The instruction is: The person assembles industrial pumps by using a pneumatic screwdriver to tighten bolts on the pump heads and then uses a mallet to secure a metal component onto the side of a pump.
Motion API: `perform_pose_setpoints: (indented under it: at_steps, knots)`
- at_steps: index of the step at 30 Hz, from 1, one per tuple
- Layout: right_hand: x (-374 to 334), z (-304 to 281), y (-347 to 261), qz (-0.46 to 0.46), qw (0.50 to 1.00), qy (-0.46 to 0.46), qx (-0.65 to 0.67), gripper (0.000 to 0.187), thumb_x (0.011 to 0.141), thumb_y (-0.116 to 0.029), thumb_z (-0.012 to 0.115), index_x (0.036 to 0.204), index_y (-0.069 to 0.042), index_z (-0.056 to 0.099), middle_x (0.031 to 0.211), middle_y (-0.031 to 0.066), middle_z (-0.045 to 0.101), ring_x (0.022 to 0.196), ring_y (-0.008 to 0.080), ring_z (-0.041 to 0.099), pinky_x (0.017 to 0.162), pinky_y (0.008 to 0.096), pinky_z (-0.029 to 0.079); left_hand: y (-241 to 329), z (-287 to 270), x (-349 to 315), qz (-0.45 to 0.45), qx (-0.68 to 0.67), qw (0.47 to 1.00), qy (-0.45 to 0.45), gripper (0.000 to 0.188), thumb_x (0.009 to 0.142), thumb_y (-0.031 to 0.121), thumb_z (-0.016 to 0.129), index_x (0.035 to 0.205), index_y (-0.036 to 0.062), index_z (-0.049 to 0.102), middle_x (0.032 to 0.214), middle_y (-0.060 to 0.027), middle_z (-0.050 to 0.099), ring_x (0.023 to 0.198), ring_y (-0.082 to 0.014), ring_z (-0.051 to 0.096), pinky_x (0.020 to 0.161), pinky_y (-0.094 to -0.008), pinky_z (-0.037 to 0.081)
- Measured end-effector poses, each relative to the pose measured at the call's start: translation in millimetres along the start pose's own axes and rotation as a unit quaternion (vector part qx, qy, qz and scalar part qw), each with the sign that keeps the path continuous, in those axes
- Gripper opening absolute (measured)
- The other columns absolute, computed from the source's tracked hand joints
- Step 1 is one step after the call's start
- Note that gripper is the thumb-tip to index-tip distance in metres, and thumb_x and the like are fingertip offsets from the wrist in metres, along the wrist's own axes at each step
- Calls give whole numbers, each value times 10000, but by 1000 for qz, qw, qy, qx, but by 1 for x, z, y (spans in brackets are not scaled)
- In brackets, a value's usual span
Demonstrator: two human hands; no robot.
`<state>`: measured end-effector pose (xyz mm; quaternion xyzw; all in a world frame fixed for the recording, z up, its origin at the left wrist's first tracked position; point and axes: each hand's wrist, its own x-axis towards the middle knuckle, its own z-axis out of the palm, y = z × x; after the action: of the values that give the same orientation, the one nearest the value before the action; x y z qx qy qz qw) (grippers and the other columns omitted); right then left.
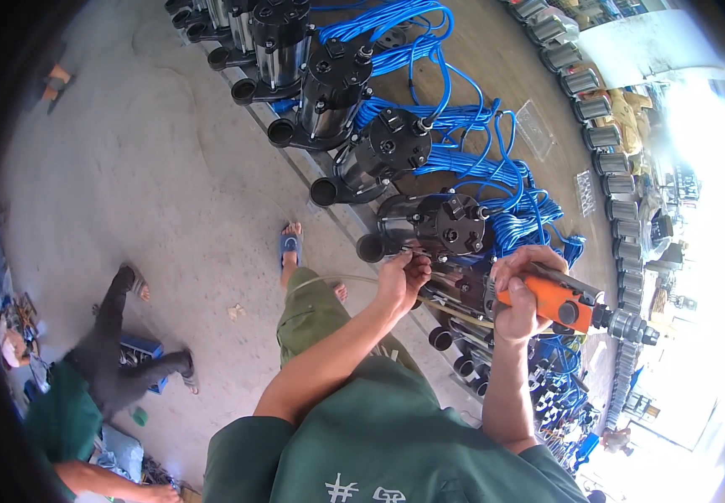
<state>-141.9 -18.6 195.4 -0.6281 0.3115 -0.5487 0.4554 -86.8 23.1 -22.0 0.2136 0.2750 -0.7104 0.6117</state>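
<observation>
My right hand (520, 295) is wrapped round an orange drill (557, 303), whose metal chuck (631, 326) points to the right. A pale yellowish hose (455, 311) runs from near the drill past my left wrist. My left hand (404, 282) has its fingers pinched together at the side of the nearest submersible pump (434, 225); what they hold, if anything, is too small to make out. That pump has a shiny body, a black top and a round black outlet facing left. It stands upright on the bench, beside coiled blue cable (520, 230).
More black-topped pumps (335, 88) stand in a row along the bench edge, with blue cable bundles (396, 50) behind them. Metal cylinders (601, 137) line the far side. At lower left a person (65, 411) in green sits low beside a blue crate (140, 348).
</observation>
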Motion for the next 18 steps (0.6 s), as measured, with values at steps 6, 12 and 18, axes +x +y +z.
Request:
perform_pose_setpoints:
  at_steps: [6,12,18]
  knots:
    - [-2,1,25,-6,998,-14,63,279,770,27,578,1045,13,534,858,127,569,623,180,558,580,315,496,-2,-2,0,4,21,1000,-4,184,1015,135,478,1003,-7,594,920,-153,651,811,-284,647,724,-378,561]
    - [-1,-11,39,87,994,-67,-13,256,762,47,579,1013,-2,577,832,75,636,682,120,595,616,281,500,-4,-16,1,33,177,984,20,197,1025,140,464,1060,-5,592,914,-159,694,771,-280,687,690,-379,571]
    - [3,-8,5,31,997,-20,64,412,794,86,537,1202,31,555,948,131,656,685,118,611,619,253,515,-12,-45,-7,246,689,681,-26,217,871,25,690,1066,-5,598,896,-177,698,696,-297,696,651,-398,562]
